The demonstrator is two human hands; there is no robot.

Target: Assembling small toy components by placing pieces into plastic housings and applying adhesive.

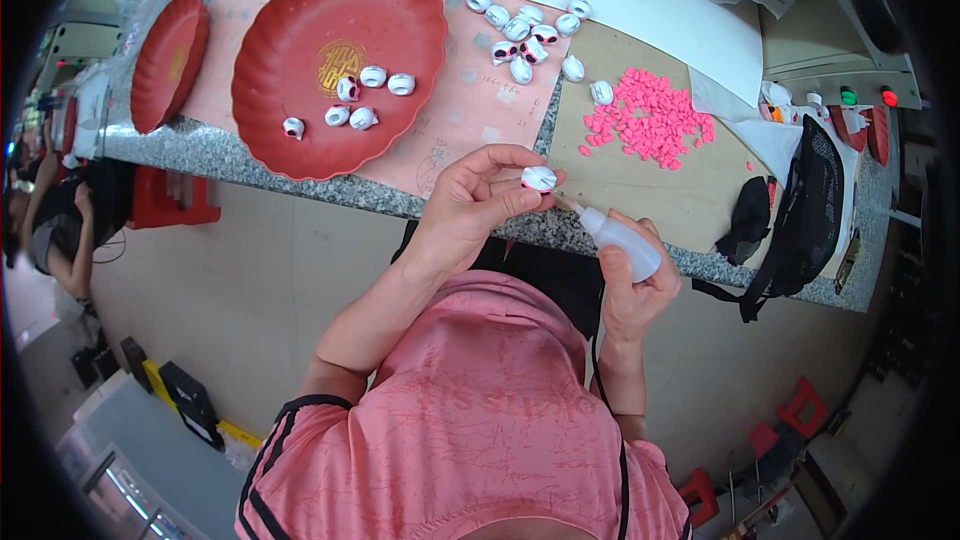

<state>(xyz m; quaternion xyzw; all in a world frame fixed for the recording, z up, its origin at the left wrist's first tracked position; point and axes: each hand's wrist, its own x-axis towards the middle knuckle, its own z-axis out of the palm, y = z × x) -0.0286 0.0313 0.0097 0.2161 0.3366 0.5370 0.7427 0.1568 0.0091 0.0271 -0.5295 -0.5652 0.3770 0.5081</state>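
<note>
Between thumb and fingers, my left hand (472,202) pinches a small rounded white piece (539,179) with a dark pink underside. My right hand (638,290) is wrapped round a translucent squeeze bottle (622,243). The bottle tilts so its narrow nozzle (570,203) points at the white piece; whether the two touch I cannot tell. Beyond my hands lies a spread heap of small bright pink pieces (655,120). Several similar white pieces (515,29) are scattered past it to the left. More white pieces (373,76) rest in a large red scalloped plate (262,40).
A second red plate (168,65) stands at the far left of the speckled stone worktop (225,148). At right are a black mesh bag (808,205) and a box with green and red lights (868,97). Another person (70,215) sits at the left edge near a red stool (172,202).
</note>
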